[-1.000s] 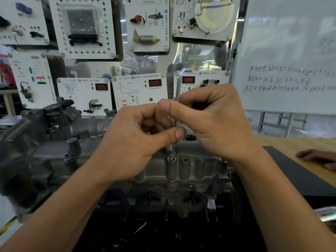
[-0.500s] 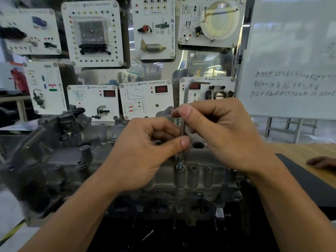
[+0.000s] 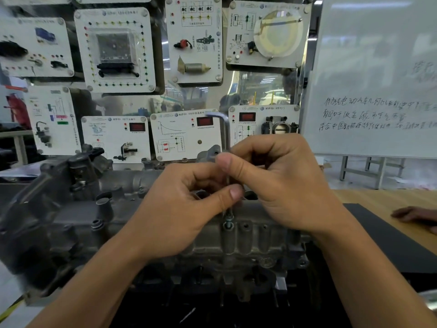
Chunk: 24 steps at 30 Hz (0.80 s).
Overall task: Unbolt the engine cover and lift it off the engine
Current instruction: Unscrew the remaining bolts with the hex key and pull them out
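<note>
A grey cast engine cover [image 3: 250, 240] lies across the middle of the view. An L-shaped hex key [image 3: 226, 129] stands upright over a bolt [image 3: 228, 224] near the cover's front edge; its short arm points left at the top. My left hand [image 3: 186, 209] pinches the key's shaft low down between thumb and fingers. Just above it, my right hand [image 3: 281, 181] pinches the same shaft with thumb and curled fingers. The bolt head stands raised above its hole, with the key's tip in it.
Behind the engine hangs a wall of white training panels [image 3: 186, 136]. A whiteboard [image 3: 378, 91] stands at the right. Another person's hand [image 3: 416, 216] rests on the wooden table at the far right, beside a black mat [image 3: 387, 235].
The key's short arm has swung from pointing right to pointing left as both hands twist the shaft. The view has shifted a little downward.
</note>
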Each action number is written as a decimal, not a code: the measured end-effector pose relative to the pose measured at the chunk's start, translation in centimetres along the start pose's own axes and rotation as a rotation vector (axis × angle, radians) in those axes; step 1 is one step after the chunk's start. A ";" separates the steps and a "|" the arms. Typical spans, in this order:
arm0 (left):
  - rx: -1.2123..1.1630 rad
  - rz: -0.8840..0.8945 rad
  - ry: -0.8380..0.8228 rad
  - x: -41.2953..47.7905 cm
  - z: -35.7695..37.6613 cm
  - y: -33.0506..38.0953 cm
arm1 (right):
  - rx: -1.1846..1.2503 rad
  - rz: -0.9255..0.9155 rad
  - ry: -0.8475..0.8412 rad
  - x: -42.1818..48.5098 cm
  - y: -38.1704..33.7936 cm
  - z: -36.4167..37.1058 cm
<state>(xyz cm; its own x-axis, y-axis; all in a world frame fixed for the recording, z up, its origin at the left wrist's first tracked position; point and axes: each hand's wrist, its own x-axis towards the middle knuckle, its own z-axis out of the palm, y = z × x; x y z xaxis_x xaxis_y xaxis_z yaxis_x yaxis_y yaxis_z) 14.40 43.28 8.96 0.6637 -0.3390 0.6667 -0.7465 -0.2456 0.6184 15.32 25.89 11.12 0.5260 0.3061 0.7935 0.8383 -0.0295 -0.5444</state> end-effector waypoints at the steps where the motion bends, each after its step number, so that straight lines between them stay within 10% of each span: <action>1: -0.016 0.010 -0.038 -0.1 -0.1 0.1 | 0.017 0.010 -0.028 -0.1 -0.1 0.1; 24: -0.022 0.042 -0.054 0.0 -0.2 -0.1 | 0.055 -0.004 0.033 -0.1 -0.3 0.1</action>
<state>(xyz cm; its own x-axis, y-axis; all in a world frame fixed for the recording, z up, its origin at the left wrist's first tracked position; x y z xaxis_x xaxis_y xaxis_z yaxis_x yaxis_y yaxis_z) 14.46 43.43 8.99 0.6282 -0.3970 0.6691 -0.7719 -0.2104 0.5999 15.03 25.93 11.21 0.5277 0.2747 0.8038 0.8319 0.0240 -0.5544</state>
